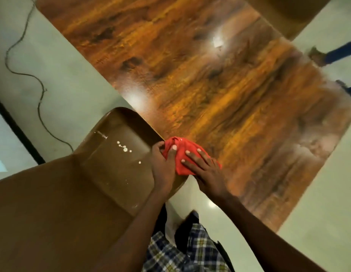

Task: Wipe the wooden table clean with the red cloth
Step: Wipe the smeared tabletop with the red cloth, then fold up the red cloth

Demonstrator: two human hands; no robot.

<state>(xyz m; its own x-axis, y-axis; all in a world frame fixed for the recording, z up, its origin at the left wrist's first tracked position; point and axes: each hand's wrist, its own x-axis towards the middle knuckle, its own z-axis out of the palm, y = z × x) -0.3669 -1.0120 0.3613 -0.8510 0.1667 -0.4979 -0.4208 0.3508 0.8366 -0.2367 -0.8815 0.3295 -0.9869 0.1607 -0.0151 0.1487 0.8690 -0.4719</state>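
Long wooden table (pixel 219 85) stretching ahead and rightward, mostly beyond reach. Red cloth (pixel 182 154) bunched at near corner, beside brown chair (pixel 115 154). Right hand (pixel 204 169) flat, fingers spread atop; left hand (pixel 164 163) gripping cloth's edge.

— Where does the view look from?
— From a single camera worn on the person's head, pointed forward and steeply down, with a wide-angle lens that bends straight edges near the borders.

— How is the frame turned?
— It is tilted, so the wooden table (pixel 200 79) runs slantwise from upper left to lower right.

— How near is it?
— Near enough that both forearms rise from the bottom edge and the left hand (pixel 164 163) and right hand (pixel 205 169) sit just below the middle. The checked shirt (pixel 190 250) shows directly beneath the lens.

— Is there a second view to compare?
— No, only this one, so no shared part.
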